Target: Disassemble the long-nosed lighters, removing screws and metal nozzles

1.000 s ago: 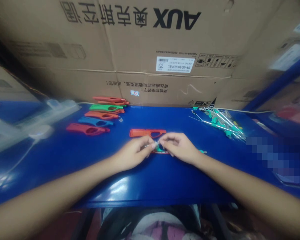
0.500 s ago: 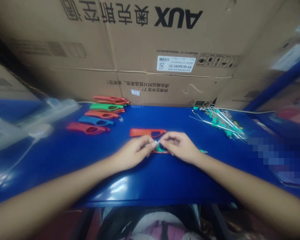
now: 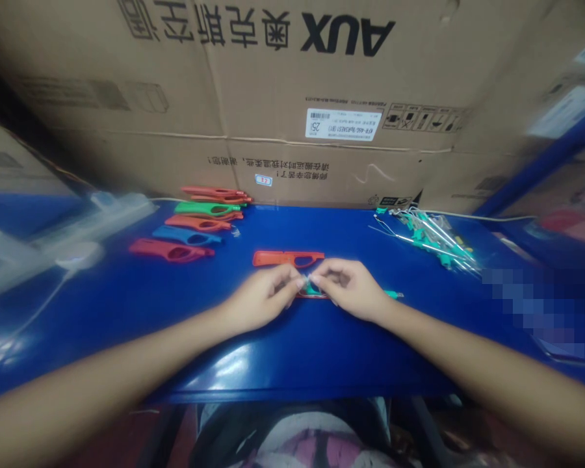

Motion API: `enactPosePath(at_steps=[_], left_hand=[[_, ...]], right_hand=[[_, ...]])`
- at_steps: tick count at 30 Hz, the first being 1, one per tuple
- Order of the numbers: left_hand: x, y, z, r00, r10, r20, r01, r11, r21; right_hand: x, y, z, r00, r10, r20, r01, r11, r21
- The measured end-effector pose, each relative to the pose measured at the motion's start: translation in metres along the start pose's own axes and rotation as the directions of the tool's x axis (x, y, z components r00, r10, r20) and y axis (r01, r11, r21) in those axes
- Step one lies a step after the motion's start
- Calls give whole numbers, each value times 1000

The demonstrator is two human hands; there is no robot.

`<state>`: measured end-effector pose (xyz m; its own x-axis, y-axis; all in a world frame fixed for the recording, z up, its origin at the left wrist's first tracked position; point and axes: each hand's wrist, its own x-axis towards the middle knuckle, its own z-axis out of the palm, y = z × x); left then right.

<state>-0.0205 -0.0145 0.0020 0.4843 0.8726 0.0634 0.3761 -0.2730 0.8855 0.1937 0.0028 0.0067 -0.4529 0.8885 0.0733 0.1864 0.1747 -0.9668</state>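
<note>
My left hand [image 3: 268, 296] and my right hand [image 3: 348, 286] meet at the middle of the blue table, each with thumb and forefinger pinched together. Between the fingertips shows a small whitish bit, too blurred to name. Right below lies a red lighter casing half [image 3: 316, 297], mostly covered by the fingers, with a teal part [image 3: 312, 288] and thin pale wires in it. Just beyond the hands rests an orange-red casing half [image 3: 277, 258] with an oval opening. A teal tip with a metal end [image 3: 394, 294] sticks out past my right wrist.
Several coloured lighter casings [image 3: 195, 224] lie in a row at the back left. Teal parts with metal rods and wires [image 3: 426, 239] are heaped at the back right. A large cardboard box [image 3: 273, 84] stands behind the table [image 3: 292, 361]. A white cable [image 3: 39, 305] runs at left.
Both hands stay almost in place with small finger shifts. My right hand has moved slightly, and more of the teal tip shows beside its wrist.
</note>
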Motion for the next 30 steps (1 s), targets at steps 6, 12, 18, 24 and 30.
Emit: enactPosePath(at_steps=[6, 12, 18, 24, 30], left_hand=[[2, 0, -2, 1000, 2, 20, -1, 999, -39], [1, 4, -4, 999, -20, 26, 21, 997, -73], [2, 9, -7, 1000, -5, 15, 6, 998, -56], [2, 10, -7, 1000, -2, 21, 3, 998, -63], [1, 8, -7, 1000, -8, 28, 10, 999, -50]], right_hand=[[2, 0, -2, 998, 44, 48, -46, 998, 49], [1, -5, -3, 996, 61, 66, -63, 997, 41], [1, -5, -5, 997, 37, 64, -38, 999, 15], [2, 0, -4, 997, 38, 74, -37, 999, -4], [3, 2, -4, 996, 76, 54, -75, 997, -16]])
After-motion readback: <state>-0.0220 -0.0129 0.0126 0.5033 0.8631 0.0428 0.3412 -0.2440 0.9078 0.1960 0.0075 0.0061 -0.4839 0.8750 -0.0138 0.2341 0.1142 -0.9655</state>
